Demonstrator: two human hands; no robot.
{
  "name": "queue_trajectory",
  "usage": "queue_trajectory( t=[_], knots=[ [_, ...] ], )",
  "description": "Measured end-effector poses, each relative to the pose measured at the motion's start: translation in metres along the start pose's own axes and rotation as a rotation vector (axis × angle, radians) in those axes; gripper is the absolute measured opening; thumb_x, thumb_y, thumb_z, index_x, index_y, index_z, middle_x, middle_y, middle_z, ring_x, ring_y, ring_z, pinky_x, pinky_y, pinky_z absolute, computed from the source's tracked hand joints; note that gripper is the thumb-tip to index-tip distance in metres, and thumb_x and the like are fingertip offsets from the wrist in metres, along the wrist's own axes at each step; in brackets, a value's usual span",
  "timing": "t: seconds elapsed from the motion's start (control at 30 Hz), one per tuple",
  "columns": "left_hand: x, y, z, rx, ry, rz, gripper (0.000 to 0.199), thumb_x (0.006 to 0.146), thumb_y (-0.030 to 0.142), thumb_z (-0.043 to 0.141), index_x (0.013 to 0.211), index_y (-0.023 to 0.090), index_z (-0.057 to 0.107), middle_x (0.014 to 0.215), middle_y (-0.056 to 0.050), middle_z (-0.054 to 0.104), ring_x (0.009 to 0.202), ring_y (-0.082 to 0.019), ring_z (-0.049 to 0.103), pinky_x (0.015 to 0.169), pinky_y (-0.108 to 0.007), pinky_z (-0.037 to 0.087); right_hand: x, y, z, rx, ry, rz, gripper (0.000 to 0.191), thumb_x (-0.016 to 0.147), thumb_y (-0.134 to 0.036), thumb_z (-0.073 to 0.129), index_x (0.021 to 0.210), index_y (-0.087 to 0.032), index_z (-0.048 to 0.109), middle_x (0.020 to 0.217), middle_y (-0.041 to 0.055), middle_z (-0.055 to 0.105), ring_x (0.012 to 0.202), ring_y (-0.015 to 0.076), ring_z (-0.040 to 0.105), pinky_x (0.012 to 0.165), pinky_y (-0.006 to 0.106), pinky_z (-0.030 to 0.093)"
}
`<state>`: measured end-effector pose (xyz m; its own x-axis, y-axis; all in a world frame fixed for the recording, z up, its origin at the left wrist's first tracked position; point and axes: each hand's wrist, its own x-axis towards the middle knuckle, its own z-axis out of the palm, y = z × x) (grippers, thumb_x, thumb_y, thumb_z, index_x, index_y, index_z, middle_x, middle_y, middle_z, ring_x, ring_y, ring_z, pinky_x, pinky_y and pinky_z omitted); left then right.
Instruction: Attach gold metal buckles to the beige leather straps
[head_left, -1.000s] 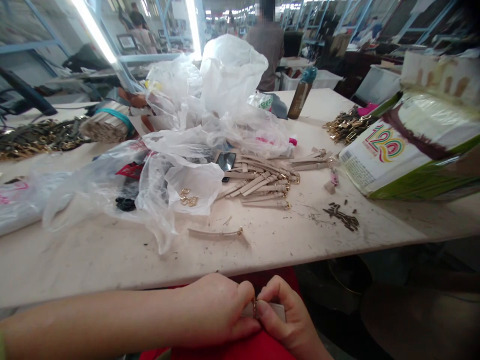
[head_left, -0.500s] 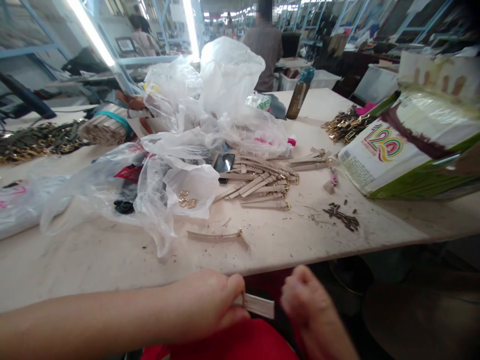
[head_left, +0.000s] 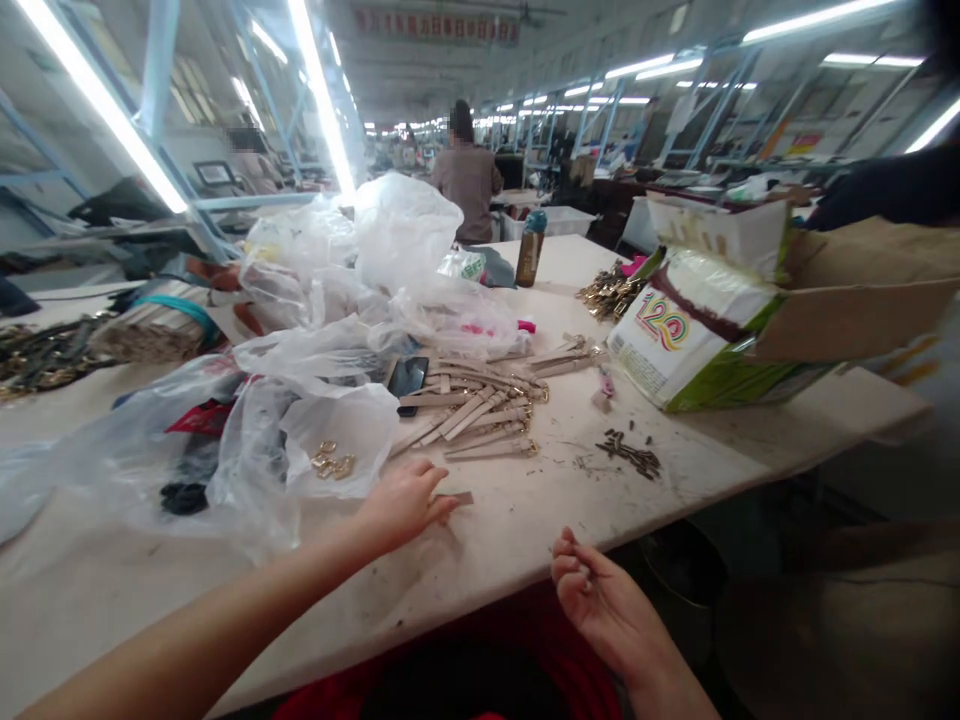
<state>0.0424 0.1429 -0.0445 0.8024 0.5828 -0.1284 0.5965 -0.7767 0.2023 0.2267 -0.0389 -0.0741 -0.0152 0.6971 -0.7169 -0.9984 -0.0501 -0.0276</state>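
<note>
My left hand (head_left: 405, 505) reaches over the table, its thumb and fingers at a short beige strap (head_left: 459, 497) that lies below the strap pile. Most of that strap is hidden under the hand. My right hand (head_left: 596, 595) is raised at the table's front edge, palm up with curled fingers; what it holds, if anything, is too small to name. Behind the left hand is a pile of beige straps with gold buckles (head_left: 487, 405). Several gold rings (head_left: 331, 462) lie on a white plastic sheet (head_left: 375, 425) to the left.
A dark phone (head_left: 409, 376) touches the pile. Small dark pieces (head_left: 628, 453) lie to the right, before an open carton (head_left: 675, 330). Clear plastic bags (head_left: 300, 350) cover the left middle. A bottle (head_left: 530, 250) stands behind; a person (head_left: 465, 185) is beyond the table.
My left hand has moved from my lap, up and forward onto the table. My right hand has turned palm up and its fingers have loosened a little. The camera view has tilted up.
</note>
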Motion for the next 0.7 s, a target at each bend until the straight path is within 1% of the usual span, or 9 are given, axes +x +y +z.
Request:
queue_trajectory(
  t=[0.07, 0.13, 0.27, 0.37, 0.47, 0.57, 0.6, 0.63, 0.7],
  knots=[
    [0.019, 0.009, -0.005, 0.036, 0.021, 0.066, 0.037, 0.089, 0.042, 0.045, 0.111, 0.016, 0.058, 0.108, -0.013, 0.059, 0.102, -0.029, 0.055, 0.090, -0.041, 0.042, 0.005, -0.001, -0.006, 0.020, 0.027, 0.016, 0.018, 0.070, 0.003, 0.058, 0.076, -0.013, 0.061, 0.069, -0.0002, 0.056, 0.054, 0.0042, 0.053, 0.046, 0.010, 0.045],
    [0.046, 0.023, -0.006, 0.049, 0.002, 0.113, 0.027, 0.088, 0.034, 0.048, 0.102, 0.016, 0.062, 0.101, -0.012, 0.061, 0.097, -0.027, 0.057, 0.086, -0.039, 0.044, 0.007, 0.003, -0.007, -0.022, 0.003, -0.051, 0.019, 0.069, 0.003, 0.061, 0.078, -0.014, 0.062, 0.072, 0.0006, 0.057, 0.055, 0.0045, 0.053, 0.045, 0.010, 0.044],
    [0.099, 0.051, 0.003, 0.054, 0.022, 0.104, 0.020, 0.084, 0.021, 0.049, 0.091, 0.009, 0.064, 0.094, -0.018, 0.063, 0.090, -0.030, 0.060, 0.079, -0.040, 0.047, 0.004, 0.009, -0.002, -0.197, -0.097, -0.304, 0.021, 0.066, -0.008, 0.072, 0.084, -0.015, 0.064, 0.072, -0.0006, 0.054, 0.049, 0.0034, 0.043, 0.037, 0.010, 0.033],
    [0.112, 0.057, 0.007, 0.055, 0.031, 0.096, 0.020, 0.082, 0.017, 0.047, 0.086, 0.006, 0.064, 0.090, -0.021, 0.064, 0.088, -0.032, 0.060, 0.078, -0.042, 0.046, 0.000, 0.006, -0.004, -0.335, -0.106, -0.482, 0.033, 0.059, -0.026, 0.080, 0.086, -0.016, 0.063, 0.064, -0.0044, 0.047, 0.045, 0.0028, 0.032, 0.035, 0.012, 0.025],
    [0.098, 0.058, -0.004, 0.035, 0.028, 0.109, 0.023, 0.083, 0.019, 0.044, 0.087, 0.007, 0.063, 0.090, -0.020, 0.064, 0.088, -0.030, 0.061, 0.077, -0.039, 0.046, 0.001, 0.003, -0.006, -0.540, -0.064, -0.628, 0.044, 0.066, -0.048, 0.072, 0.093, -0.017, 0.059, 0.057, -0.0074, 0.037, 0.045, 0.0045, 0.025, 0.037, 0.015, 0.022],
    [0.062, 0.062, -0.030, -0.041, -0.045, 0.143, 0.023, 0.084, 0.025, 0.042, 0.083, 0.014, 0.062, 0.082, -0.009, 0.067, 0.074, -0.021, 0.062, 0.066, -0.030, 0.046, 0.001, 0.002, 0.000, -0.828, -0.041, -0.792, 0.052, 0.076, -0.052, 0.060, 0.115, -0.020, 0.047, 0.061, -0.0069, 0.036, 0.050, 0.0079, 0.032, 0.046, 0.019, 0.030],
    [0.047, 0.064, -0.040, -0.110, -0.108, 0.161, 0.022, 0.084, 0.027, 0.043, 0.081, 0.017, 0.062, 0.076, -0.004, 0.066, 0.068, -0.018, 0.061, 0.061, -0.026, 0.045, -0.001, 0.002, 0.003, -0.929, -0.052, -0.848, 0.056, 0.076, -0.050, 0.062, 0.120, -0.021, 0.043, 0.064, -0.0063, 0.038, 0.054, 0.0091, 0.036, 0.051, 0.021, 0.033],
    [0.033, 0.066, -0.050, -0.256, -0.215, 0.175, 0.021, 0.084, 0.028, 0.043, 0.081, 0.018, 0.061, 0.073, -0.001, 0.066, 0.065, -0.015, 0.060, 0.058, -0.023, 0.044, -0.004, 0.003, 0.006, -1.032, -0.081, -0.885, 0.058, 0.074, -0.048, 0.064, 0.122, -0.021, 0.042, 0.067, -0.0055, 0.041, 0.058, 0.0104, 0.039, 0.055, 0.023, 0.036],
    [0.006, 0.069, -0.066, -0.552, -0.425, 0.142, 0.022, 0.086, 0.028, 0.040, 0.085, 0.018, 0.059, 0.074, 0.001, 0.066, 0.067, -0.013, 0.061, 0.060, -0.020, 0.045, -0.011, 0.007, 0.013, -1.229, -0.180, -0.910, 0.046, 0.074, -0.046, 0.063, 0.109, -0.020, 0.051, 0.070, -0.0036, 0.045, 0.062, 0.0123, 0.042, 0.059, 0.025, 0.036]
  ],
)
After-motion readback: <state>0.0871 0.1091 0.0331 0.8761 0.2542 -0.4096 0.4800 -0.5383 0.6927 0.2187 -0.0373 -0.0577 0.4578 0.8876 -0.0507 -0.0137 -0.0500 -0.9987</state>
